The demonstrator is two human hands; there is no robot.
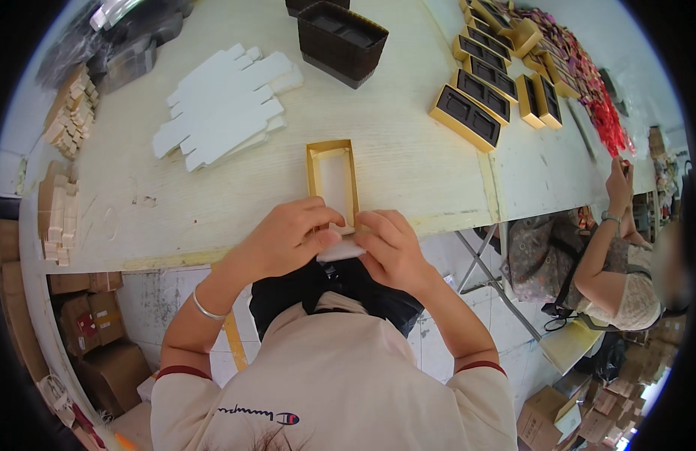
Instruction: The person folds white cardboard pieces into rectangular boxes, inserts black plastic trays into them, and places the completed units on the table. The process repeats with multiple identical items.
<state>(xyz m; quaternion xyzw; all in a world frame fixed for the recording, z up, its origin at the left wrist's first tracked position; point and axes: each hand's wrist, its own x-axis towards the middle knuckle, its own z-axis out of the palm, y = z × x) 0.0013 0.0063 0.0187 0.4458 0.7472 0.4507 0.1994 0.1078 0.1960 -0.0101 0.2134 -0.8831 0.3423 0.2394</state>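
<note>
A small gold cardboard box [353, 177] lies at the table's near edge, its long side walls standing up and a pale floor between them. My left hand [292, 234] has its fingers bent and pinched on the box's near left corner. On the near right corner, my right hand [393, 248] grips with thumb and fingers closed. Between the hands a white end flap [340, 249] sticks out past the table edge toward me. My fingertips partly cover the near end of the box.
Flat white box blanks [220, 109] lie stacked beyond my left hand. A stack of dark plastic trays [340, 41] stands at the back. Gold boxes with dark inserts [468, 116] fill the far right, near red tasselled items [607, 128]. Another person's hand [618, 184] is at right.
</note>
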